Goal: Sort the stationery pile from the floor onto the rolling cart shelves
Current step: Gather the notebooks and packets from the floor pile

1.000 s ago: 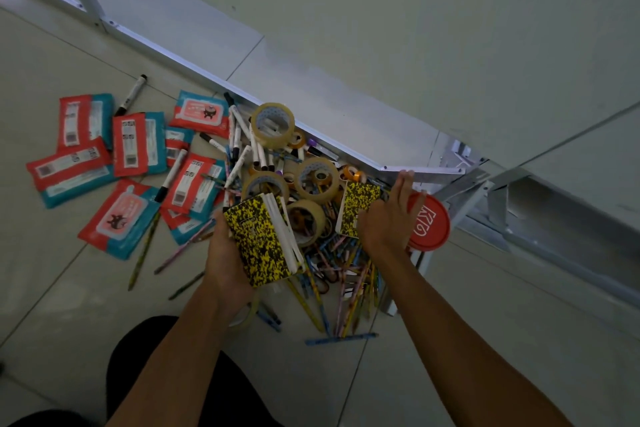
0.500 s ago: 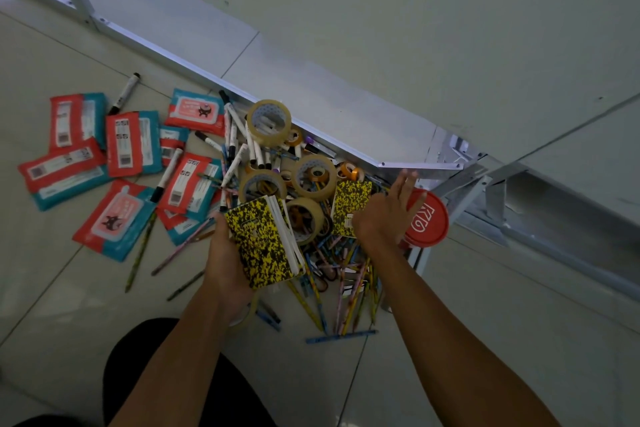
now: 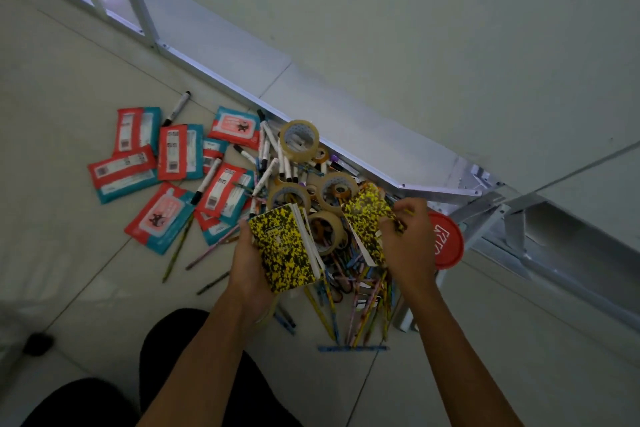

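The left hand (image 3: 251,262) holds a stack of yellow speckled notebooks (image 3: 285,248); the right hand (image 3: 407,241) pinches another notebook (image 3: 367,218) by its edge. Held that loosely, it could slip onto the tape rolls (image 3: 327,227) and pencils (image 3: 360,308) underneath.

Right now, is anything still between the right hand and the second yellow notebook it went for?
No. The right hand already grips the second yellow notebook by its edge, tilted up off the tape rolls. The left hand holds the first notebooks. The cart shelf lies behind the pile.
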